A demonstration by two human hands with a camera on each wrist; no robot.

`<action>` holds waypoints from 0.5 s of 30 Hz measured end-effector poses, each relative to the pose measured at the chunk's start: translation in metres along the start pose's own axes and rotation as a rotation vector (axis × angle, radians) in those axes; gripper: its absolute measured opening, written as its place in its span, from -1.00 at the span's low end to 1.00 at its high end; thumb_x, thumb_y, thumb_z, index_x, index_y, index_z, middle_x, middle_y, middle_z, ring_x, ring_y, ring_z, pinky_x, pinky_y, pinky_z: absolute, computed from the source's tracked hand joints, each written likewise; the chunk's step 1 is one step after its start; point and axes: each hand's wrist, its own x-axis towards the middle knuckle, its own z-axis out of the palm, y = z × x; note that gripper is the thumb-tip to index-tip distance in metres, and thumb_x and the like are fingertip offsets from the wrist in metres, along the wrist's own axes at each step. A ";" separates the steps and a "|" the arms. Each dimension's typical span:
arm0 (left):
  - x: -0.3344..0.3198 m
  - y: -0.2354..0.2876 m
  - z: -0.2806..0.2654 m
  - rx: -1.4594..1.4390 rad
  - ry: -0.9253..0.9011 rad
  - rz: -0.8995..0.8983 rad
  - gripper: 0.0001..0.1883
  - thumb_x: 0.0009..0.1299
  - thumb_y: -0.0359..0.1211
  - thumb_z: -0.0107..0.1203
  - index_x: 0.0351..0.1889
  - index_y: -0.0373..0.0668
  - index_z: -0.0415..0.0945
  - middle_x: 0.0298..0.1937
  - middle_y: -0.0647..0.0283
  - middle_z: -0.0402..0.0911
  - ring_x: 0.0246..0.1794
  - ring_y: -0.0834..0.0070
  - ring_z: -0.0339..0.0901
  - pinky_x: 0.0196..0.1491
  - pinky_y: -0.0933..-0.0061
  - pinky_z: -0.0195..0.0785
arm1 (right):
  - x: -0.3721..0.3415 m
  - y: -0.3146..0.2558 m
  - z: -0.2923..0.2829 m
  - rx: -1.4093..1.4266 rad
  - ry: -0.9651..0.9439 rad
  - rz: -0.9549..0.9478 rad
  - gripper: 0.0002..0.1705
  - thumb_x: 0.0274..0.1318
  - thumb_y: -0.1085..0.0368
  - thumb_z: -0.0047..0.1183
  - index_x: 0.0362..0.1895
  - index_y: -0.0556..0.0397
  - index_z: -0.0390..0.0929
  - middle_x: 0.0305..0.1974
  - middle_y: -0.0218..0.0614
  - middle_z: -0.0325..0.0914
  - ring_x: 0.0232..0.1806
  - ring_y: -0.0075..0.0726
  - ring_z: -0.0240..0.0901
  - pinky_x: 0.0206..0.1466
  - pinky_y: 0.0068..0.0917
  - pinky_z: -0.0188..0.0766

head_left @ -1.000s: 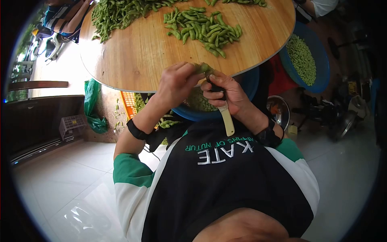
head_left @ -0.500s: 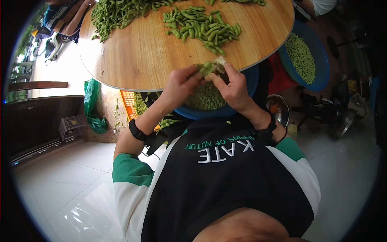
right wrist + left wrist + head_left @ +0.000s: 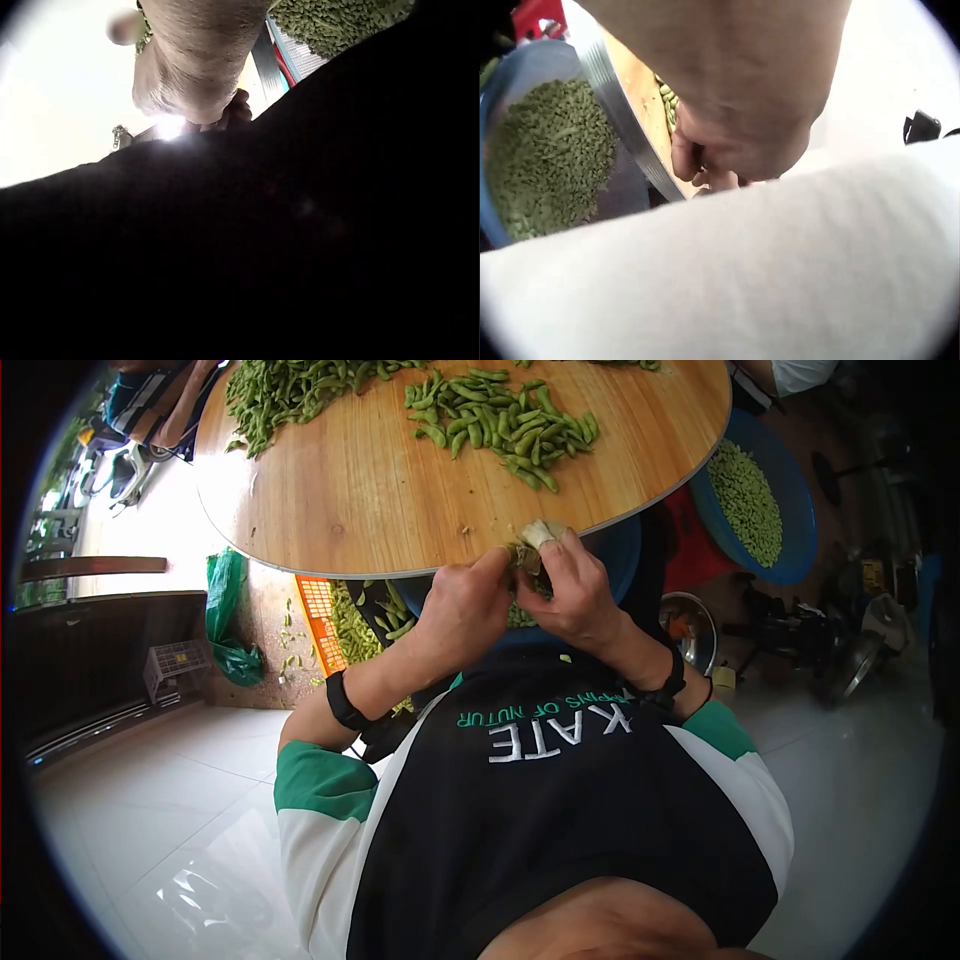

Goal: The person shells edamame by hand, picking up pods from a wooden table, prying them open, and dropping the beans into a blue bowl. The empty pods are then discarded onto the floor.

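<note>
In the head view the left hand (image 3: 462,610) and right hand (image 3: 578,595) meet at the table's near edge. Between their fingertips is a dull green-brown pod (image 3: 522,558), partly hidden, which the left thumb and fingers pinch. A pale object (image 3: 538,534), its shape unclear, sticks out past the right hand's curled fingers. Behind the hands, a blue basin (image 3: 622,550) with shelled beans shows in part. The left wrist view has the left hand (image 3: 742,142) with bent fingers, its hold hidden. Dark cloth hides most of the right hand (image 3: 191,75) in the right wrist view.
A round wooden table (image 3: 330,510) bears a small pile of pods (image 3: 500,425) and a larger heap (image 3: 290,400). Another blue basin (image 3: 805,535) of beans stands at right. An orange crate (image 3: 318,622) is at left, near a green bag (image 3: 228,615).
The knife-like tool with a cream end, seen hanging below the right hand, has left that position; a pale object now shows beyond the fingers. The left hand has shifted right, closer to the right hand.
</note>
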 end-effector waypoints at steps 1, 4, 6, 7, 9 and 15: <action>0.000 0.000 0.001 0.007 0.018 0.008 -0.93 0.21 -0.53 0.00 -0.44 -0.30 0.33 -0.58 -0.12 0.44 -0.49 -0.11 0.46 -0.47 0.11 0.29 | 0.000 -0.001 0.000 0.031 0.012 -0.006 -0.50 -0.25 0.45 0.21 -0.12 0.35 0.39 -0.28 0.08 0.41 -0.36 0.13 0.46 -0.34 -0.25 0.50; -0.002 0.001 0.002 0.000 0.034 0.010 -0.93 0.20 -0.52 0.01 -0.45 -0.30 0.33 -0.58 -0.11 0.44 -0.50 -0.10 0.46 -0.47 0.13 0.29 | -0.003 0.000 0.002 0.074 0.010 -0.016 -0.49 -0.27 0.49 0.21 -0.11 0.37 0.38 -0.27 0.11 0.42 -0.37 0.16 0.46 -0.33 -0.23 0.49; -0.003 0.000 0.003 0.002 0.040 -0.002 -0.92 0.20 -0.52 0.02 -0.46 -0.30 0.33 -0.59 -0.11 0.44 -0.51 -0.08 0.47 -0.48 0.15 0.29 | -0.004 0.001 0.003 0.086 -0.003 -0.020 -0.48 -0.26 0.50 0.20 -0.10 0.38 0.38 -0.24 0.14 0.43 -0.34 0.18 0.47 -0.31 -0.23 0.50; -0.004 0.000 0.004 0.005 0.045 -0.014 -0.92 0.19 -0.51 0.02 -0.46 -0.31 0.33 -0.59 -0.11 0.44 -0.52 -0.07 0.47 -0.49 0.18 0.30 | -0.005 0.001 0.003 0.093 -0.023 -0.018 -0.49 -0.26 0.50 0.19 -0.10 0.38 0.38 -0.24 0.14 0.43 -0.33 0.18 0.48 -0.29 -0.24 0.50; -0.006 -0.002 0.005 0.000 0.044 -0.016 -0.91 0.19 -0.51 0.03 -0.45 -0.31 0.33 -0.60 -0.11 0.43 -0.53 -0.06 0.46 -0.49 0.19 0.29 | -0.006 0.004 0.003 0.099 -0.043 -0.017 -0.50 -0.25 0.51 0.18 -0.10 0.38 0.38 -0.24 0.15 0.44 -0.32 0.19 0.48 -0.28 -0.24 0.51; -0.014 -0.012 -0.001 -0.294 -0.110 -0.176 -0.90 0.27 -0.48 0.01 -0.29 -0.31 0.44 -0.55 0.11 0.54 -0.56 0.30 0.52 -0.48 0.39 0.33 | -0.003 -0.001 -0.012 0.235 -0.058 0.064 -0.68 -0.17 0.58 0.07 -0.20 0.27 0.43 -0.36 -0.06 0.43 -0.40 0.02 0.45 -0.36 -0.30 0.41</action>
